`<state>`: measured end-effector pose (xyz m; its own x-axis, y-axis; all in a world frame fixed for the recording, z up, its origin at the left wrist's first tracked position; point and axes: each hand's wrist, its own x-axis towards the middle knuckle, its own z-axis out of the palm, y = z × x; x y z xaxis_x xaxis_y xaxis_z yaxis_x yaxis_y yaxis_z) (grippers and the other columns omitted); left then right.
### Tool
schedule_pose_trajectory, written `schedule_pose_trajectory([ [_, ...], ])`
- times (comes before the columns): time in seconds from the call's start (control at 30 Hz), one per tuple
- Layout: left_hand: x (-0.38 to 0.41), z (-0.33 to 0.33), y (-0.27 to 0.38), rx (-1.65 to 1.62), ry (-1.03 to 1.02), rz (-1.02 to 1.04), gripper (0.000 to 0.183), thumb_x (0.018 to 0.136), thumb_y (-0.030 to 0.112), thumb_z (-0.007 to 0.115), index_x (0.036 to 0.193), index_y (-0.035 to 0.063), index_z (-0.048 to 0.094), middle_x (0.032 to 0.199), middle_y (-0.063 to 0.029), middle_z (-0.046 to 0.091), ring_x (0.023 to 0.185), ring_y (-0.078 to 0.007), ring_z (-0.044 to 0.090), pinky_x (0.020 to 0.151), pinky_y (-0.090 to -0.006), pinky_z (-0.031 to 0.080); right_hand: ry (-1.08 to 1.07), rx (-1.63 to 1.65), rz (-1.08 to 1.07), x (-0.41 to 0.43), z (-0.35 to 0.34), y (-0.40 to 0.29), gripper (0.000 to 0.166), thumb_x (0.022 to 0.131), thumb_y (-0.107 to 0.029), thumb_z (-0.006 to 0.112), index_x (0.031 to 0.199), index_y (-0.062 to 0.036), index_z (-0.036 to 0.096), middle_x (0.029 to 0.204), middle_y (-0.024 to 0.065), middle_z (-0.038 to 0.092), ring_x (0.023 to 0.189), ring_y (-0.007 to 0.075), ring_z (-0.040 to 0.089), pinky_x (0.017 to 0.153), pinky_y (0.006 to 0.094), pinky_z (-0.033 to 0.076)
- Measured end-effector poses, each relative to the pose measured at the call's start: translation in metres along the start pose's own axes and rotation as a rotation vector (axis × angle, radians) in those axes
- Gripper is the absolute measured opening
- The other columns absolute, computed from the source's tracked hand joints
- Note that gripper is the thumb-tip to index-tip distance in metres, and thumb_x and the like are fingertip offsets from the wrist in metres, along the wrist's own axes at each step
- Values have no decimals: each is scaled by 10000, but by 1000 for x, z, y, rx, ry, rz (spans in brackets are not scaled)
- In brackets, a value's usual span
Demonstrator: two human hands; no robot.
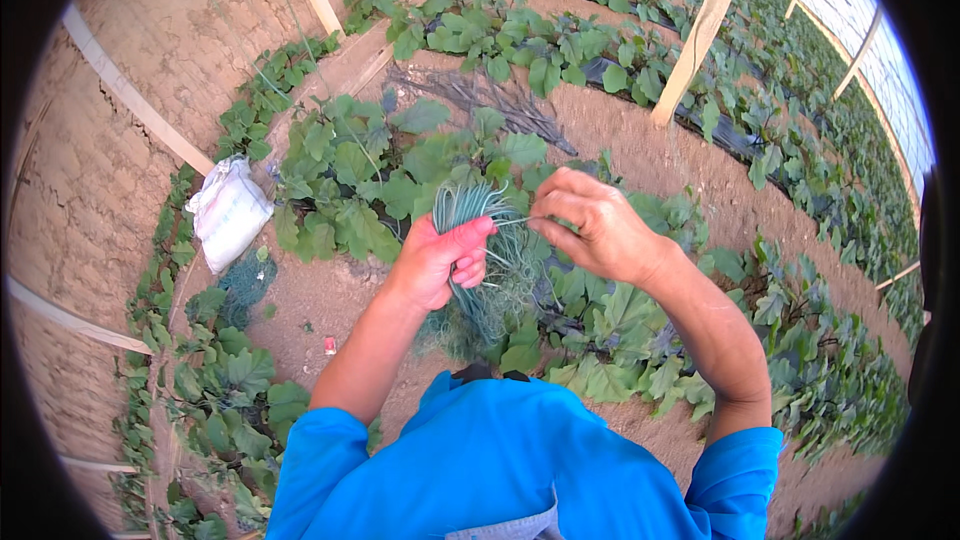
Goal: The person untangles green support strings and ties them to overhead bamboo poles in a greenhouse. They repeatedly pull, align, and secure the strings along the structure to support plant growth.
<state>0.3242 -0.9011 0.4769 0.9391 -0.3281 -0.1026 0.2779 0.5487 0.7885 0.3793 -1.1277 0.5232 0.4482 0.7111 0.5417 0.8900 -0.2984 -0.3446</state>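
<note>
A thick bundle of green twine (pixel 469 202) is gripped in my left hand (pixel 439 259), its looped strands fanning out above my thumb. Below that fist the twine hangs down in a frayed, tangled mass (pixel 487 307). Just to the right, my right hand (pixel 592 221) pinches a thin strand between thumb and fingertips. That strand runs across from the bundle to my right fingers. Broad-leaved plants (pixel 360 165), which look like eggplants, grow right behind and below both hands.
A white woven sack (pixel 229 214) rests by the earthen wall (pixel 127 187) at left, with green netting or twine (pixel 247 285) beside it. Wooden posts (pixel 697 37) stand among the plant rows. Dark dry stalks or strips (pixel 495 101) lie on the soil path. Thin strings hang at upper left.
</note>
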Motion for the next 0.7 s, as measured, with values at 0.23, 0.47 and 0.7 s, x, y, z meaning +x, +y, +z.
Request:
schedule_pose_trajectory([
  [0.23, 3, 2, -7, -21, 40, 32, 181, 912, 184, 636, 901, 9, 587, 547, 11, 433, 420, -90, 385, 421, -259, 306, -134, 449, 566, 27, -81, -39, 152, 954, -171, 589, 899, -29, 590, 671, -27, 583, 628, 59, 525, 548, 234, 417],
  [0.47, 19, -1, -14, 9, -1, 91, 157, 919, 162, 620, 875, 16, 584, 540, 14, 423, 418, -94, 376, 421, -261, 309, -432, -149, 382, 65, -171, -93, 163, 880, -152, 671, 832, -2, 628, 640, 35, 580, 561, 118, 540, 514, 296, 423],
  [0.7, 48, -12, -24, 8, 62, 51, 172, 920, 144, 612, 789, 61, 537, 547, 12, 423, 426, -96, 386, 425, -270, 327, -527, -807, 461, 88, -254, -174, 77, 767, -62, 694, 775, 8, 666, 684, 130, 644, 653, 267, 651, 608, 354, 492],
])
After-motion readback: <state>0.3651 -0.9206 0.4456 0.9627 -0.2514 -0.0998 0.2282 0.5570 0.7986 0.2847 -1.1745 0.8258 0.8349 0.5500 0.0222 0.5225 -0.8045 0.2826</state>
